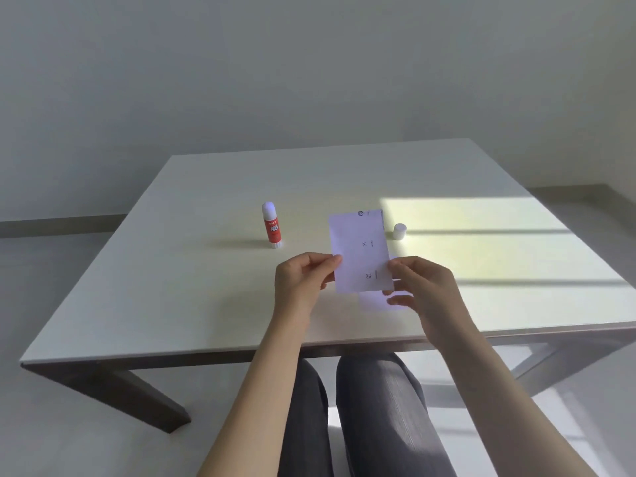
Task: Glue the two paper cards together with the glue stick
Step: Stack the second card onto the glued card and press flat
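A red-labelled cylindrical glue stick (272, 226) stands uncapped at ten o'clock on the smooth pale table (165, 270). Left hand (303, 280) and right hand (425, 287) pinch the rectangular paper card (359, 251) by its side edges; another card (373, 301) shows beneath. A white round cap (399, 231) sits at two o'clock

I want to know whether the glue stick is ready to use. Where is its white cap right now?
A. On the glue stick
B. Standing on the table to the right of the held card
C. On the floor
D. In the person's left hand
B: the white cap stands alone on the table, right of the card held by both hands, while the glue stick stands uncapped at the left.
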A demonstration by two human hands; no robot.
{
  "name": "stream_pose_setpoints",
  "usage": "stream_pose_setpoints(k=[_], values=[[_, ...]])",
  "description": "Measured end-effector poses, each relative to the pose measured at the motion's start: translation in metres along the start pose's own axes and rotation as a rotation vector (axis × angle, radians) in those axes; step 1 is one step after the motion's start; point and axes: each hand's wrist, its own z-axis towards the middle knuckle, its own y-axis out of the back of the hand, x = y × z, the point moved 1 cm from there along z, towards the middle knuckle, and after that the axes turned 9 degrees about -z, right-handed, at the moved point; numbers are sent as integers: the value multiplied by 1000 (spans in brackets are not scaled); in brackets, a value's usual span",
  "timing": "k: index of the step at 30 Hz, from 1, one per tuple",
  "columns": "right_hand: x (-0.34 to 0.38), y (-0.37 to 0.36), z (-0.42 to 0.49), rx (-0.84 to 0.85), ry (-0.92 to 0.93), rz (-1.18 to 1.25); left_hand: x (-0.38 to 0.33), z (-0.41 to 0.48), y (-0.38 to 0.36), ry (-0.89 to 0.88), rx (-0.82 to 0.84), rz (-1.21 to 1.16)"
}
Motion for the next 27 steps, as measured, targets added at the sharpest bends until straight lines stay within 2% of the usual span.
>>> stream_pose_setpoints(k=[3, 10, 18, 27], values=[[-3, 15, 9, -58, 16, -201, 4, 5, -12, 4, 39, 116], [-22, 26, 27, -166, -9, -601, 17, 12, -27, -43, 36, 584], [-25, 25, 27, -186, 2, -753, 25, 13, -31, -41, 32, 658], [-32, 22, 29, -198, 18, -799, 29, 14, -32, -54, 9, 680]])
